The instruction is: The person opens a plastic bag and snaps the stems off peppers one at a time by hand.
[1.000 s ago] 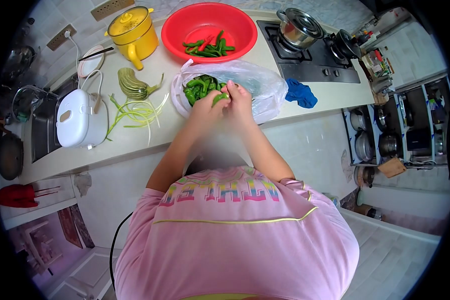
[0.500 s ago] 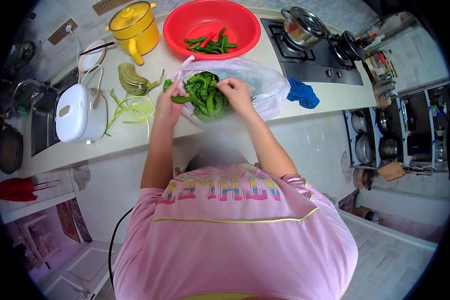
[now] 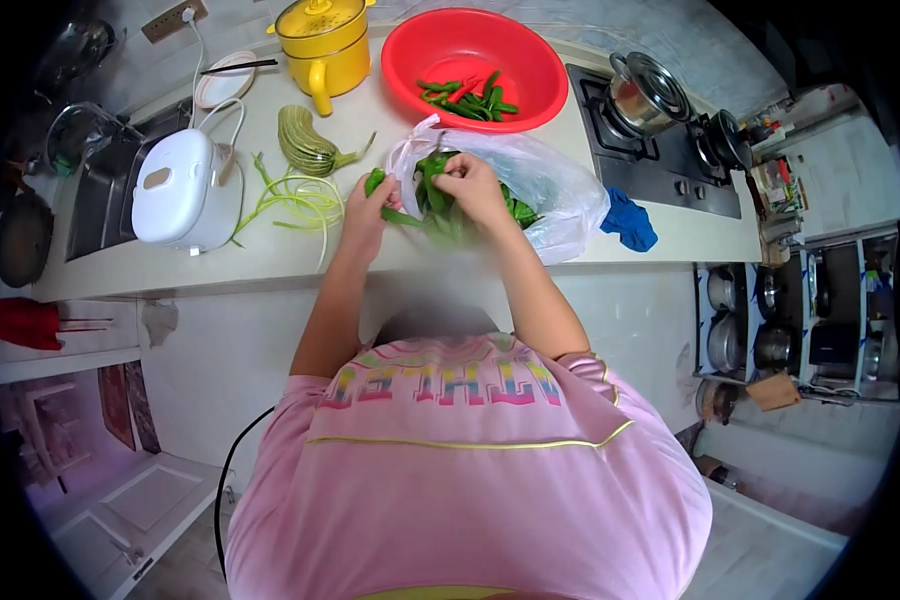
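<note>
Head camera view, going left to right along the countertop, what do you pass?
Sink → white rice cooker → striped green gourd → plastic bag of green peppers → blue cloth → gas stove.

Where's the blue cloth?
In the head view, the blue cloth lies on the counter to the right, between the plastic bag and the stove.

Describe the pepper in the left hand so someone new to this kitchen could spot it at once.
Start at the red basin at the back of the counter, then drop to the clear plastic bag of green peppers in front of it. Just left of the bag's mouth, the left hand grips one green pepper. It alone is outside the bag, its tip sticking up above the fist.
</note>
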Demonstrator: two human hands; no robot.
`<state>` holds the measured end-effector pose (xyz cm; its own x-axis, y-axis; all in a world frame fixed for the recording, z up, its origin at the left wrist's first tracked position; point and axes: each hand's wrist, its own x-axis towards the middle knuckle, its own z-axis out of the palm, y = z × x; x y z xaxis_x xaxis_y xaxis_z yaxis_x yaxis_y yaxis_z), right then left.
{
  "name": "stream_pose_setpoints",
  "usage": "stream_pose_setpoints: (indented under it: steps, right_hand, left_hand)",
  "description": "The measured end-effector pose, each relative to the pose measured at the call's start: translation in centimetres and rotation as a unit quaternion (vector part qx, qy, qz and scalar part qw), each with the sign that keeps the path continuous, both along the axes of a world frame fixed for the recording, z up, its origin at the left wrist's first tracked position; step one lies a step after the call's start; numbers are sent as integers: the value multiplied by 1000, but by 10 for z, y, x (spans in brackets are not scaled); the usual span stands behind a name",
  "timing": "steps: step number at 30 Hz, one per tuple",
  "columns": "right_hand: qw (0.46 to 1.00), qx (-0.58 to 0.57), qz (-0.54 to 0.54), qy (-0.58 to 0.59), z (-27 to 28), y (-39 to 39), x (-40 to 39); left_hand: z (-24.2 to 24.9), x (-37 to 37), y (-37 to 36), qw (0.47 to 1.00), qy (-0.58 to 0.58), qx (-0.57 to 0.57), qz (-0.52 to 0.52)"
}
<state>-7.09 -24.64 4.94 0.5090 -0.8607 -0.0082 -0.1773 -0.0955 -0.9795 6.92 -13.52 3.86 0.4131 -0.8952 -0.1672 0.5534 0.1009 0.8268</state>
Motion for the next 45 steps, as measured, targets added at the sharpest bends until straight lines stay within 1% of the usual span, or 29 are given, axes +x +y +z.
stream_pose_setpoints:
  steps: [1, 2, 3, 4, 5, 7, 8, 11, 12, 15, 16, 18, 19, 20, 24, 27, 30, 33, 36, 37, 38, 39, 42, 45]
  right_hand:
    - [992, 79, -11, -98, 15, 6, -3]
    - [985, 135, -9, -107, 32, 12, -9]
    - [979, 156, -14, -128, 31, 12, -10]
    - [972, 163, -14, -170, 31, 13, -11]
    - [962, 169, -14, -212, 30, 16, -11]
    - [950, 192, -10, -246, 36, 27, -9]
    - [956, 178, -4, -232, 39, 28, -14]
    - [950, 188, -6, -249, 40, 23, -32]
    - [970, 115, -18, -213, 43, 21, -39]
    - [981, 28, -31, -190, 51, 19, -44]
    - [989, -13, -32, -145, 47, 16, -45]
    - [985, 1, -55, -166, 48, 18, -46]
    - [982, 9, -65, -177, 49, 18, -46]
    - [970, 94, -55, -216, 40, 14, -48]
    - [969, 79, -101, -212, 38, 14, -52]
    - [948, 100, -131, -272, 37, 17, -48]
    - [927, 156, -114, -322, 35, 13, -48]
    - [934, 172, -40, -312, 40, 10, -54]
    - [979, 86, -6, -184, 41, 10, -60]
    - [988, 53, 1, -144, 42, 11, -62]
    - [991, 46, -1, -128, 43, 9, -64]
    - [993, 44, 7, -110, 45, 9, -67]
    - [996, 49, 26, -66, 54, 10, -71]
    - [995, 69, 34, -57, 55, 7, -74]
  left_hand:
    - [0, -6, -2, 998, -57, -1, 11]
    - [1, -13, -7, 993, -116, -3, 19]
    - [4, -20, -13, 984, -177, -7, 26]
    - [10, -29, -18, 982, -180, -45, 15]
    - [10, -29, -22, 974, -222, -36, -10]
    - [15, -34, -31, 951, -303, -16, -62]
    - [17, -36, -33, 939, -342, 6, -42]
    - [32, -45, -35, 928, -370, -1, -41]
    - [34, -50, -35, 916, -401, 5, -18]
    - [36, -61, -37, 889, -455, 26, -36]
    - [38, -64, -37, 885, -463, 38, -37]
    - [42, -70, -38, 874, -481, 61, -33]
    - [41, -71, -38, 867, -496, 49, -28]
    - [38, -73, -38, 859, -510, 38, -21]
    - [40, -82, -33, 821, -570, 22, -12]
    - [37, -82, -38, 746, -659, -75, 65]
    - [39, -83, -41, 833, -552, 34, -1]
    - [40, -78, -40, 856, -514, 51, -27]
    - [37, -73, -38, 829, -554, 76, -18]
    - [34, -71, -37, 805, -589, 71, -5]
    - [31, -69, -38, 780, -622, 65, 8]
    - [32, -67, -38, 753, -655, 59, 22]
    - [39, -62, -33, 697, -716, 19, 25]
    - [46, -62, -31, 674, -738, 21, 15]
